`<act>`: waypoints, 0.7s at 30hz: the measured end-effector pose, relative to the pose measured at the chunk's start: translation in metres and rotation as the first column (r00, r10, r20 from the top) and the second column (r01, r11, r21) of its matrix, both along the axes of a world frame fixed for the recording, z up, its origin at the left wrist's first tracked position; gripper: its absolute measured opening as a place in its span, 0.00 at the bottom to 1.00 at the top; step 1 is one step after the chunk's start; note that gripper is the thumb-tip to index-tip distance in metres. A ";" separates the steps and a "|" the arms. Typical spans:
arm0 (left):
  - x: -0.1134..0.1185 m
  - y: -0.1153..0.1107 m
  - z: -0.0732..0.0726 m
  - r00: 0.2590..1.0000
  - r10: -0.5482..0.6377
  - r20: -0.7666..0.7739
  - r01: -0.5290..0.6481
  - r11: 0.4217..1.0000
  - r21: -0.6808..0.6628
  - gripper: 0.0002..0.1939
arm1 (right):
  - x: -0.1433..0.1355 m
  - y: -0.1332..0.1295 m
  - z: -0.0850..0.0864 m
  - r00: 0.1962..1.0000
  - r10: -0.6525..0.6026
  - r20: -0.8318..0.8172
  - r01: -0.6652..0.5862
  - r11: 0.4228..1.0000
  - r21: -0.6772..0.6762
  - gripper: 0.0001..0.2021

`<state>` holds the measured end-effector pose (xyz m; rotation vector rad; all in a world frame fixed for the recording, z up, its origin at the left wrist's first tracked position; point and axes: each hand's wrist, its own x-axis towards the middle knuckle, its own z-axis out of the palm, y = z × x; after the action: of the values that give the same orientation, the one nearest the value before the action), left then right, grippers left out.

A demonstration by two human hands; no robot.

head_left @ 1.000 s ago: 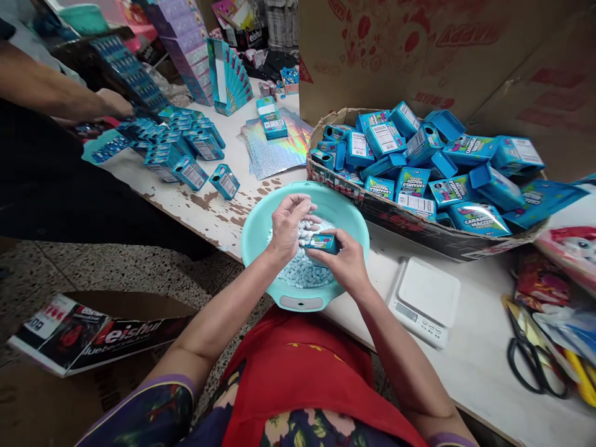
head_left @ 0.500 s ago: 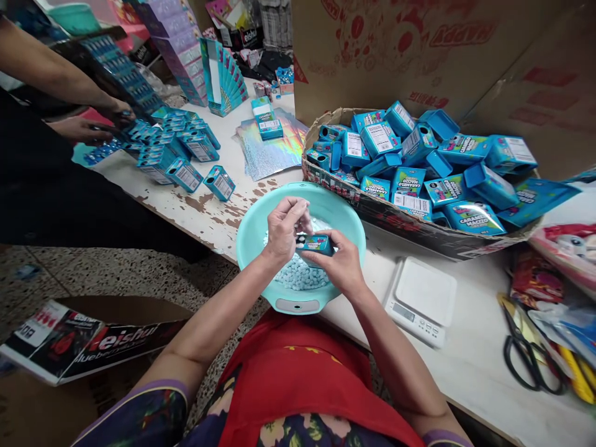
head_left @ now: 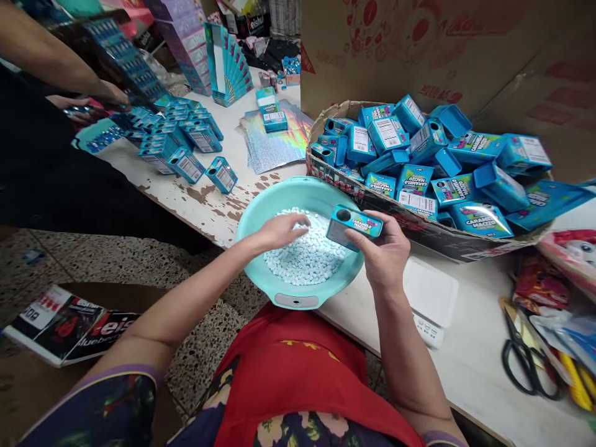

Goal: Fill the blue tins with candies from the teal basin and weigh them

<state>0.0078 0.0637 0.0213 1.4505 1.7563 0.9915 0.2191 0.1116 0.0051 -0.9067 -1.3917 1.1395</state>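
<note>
While the right hand (head_left: 388,248) grips a small blue box (head_left: 354,225) between thumb and fingers, closed firmly around its lower half, the box sits tilted above the right rim of the teal bowl (head_left: 261,205), its round opening facing up and to the left. The left hand (head_left: 279,231) lies low in the bowl, fingers loosely curled onto the heap of pale blue candies (head_left: 307,257); whether any pieces are pinched beneath the fingertips cannot be told. Risk one: the box is held partly past the bowl's rim, so candies missing the small opening could drop onto the table (head_left: 465,366) or the scale (head_left: 431,298) just beside the bowl. Risk two: the bowl overhangs the table edge toward the person's lap, and downward pressure from the left hand on the near side could tip it and spill the contents to the floor. Risk three: the cardboard tray (head_left: 419,226) of heaped boxes stands close behind the right hand, and a wrist movement could knock loose boxes into the bowl. A co-worker's hand (head_left: 109,93) works well apart at the far left among other boxes.
</note>
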 end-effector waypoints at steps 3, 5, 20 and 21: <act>0.020 0.015 -0.035 0.876 -0.330 -0.352 0.303 0.944 -0.130 0.13 | -0.013 0.004 -0.005 0.994 -0.091 -0.067 0.095 0.994 0.045 0.25; 0.043 0.024 -0.056 0.801 -0.439 -0.406 0.403 0.898 -0.175 0.18 | -0.024 0.006 -0.014 0.986 -0.150 -0.068 0.153 0.987 0.041 0.24; 0.005 -0.053 -0.028 0.441 -0.751 -0.491 0.396 0.654 -0.644 0.14 | -0.031 0.017 -0.038 0.981 -0.169 0.094 0.161 0.983 0.086 0.24; 0.004 -0.052 -0.028 0.456 -0.726 -0.515 0.350 0.679 -0.646 0.13 | -0.031 0.017 -0.037 0.981 -0.165 0.104 0.157 0.984 0.082 0.24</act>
<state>0.0113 0.0121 -0.0072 2.0518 1.6023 -0.4761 0.1883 0.1284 -0.0319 -1.0235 -1.4123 0.9219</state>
